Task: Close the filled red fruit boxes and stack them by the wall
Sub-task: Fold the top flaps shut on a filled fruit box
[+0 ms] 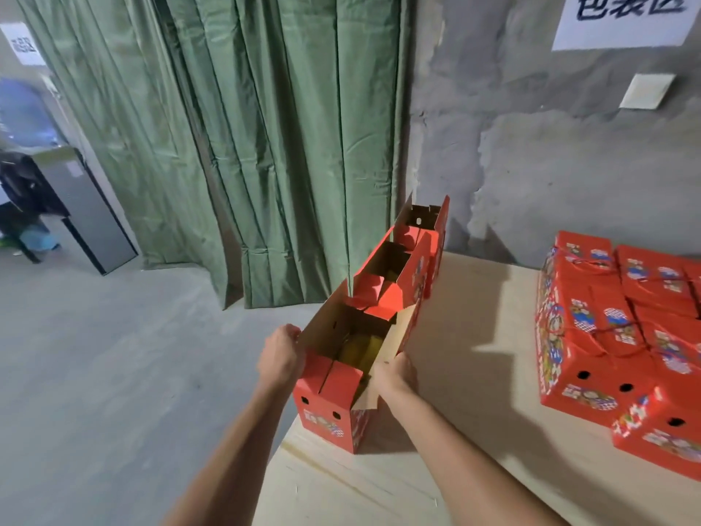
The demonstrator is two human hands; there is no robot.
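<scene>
On the pale wooden table (455, 373), at its left edge, stands the nearest open red printed cardboard fruit box (330, 408) (yellow fruit shows inside). The left hand (280, 356) has its grip curled on the box's left upright flap; the right hand (394, 373) grips the right flap. Two more open red boxes (394, 275) line up behind it. Closed red boxes (622, 328) sit stacked right, near the grey wall (550, 165).
</scene>
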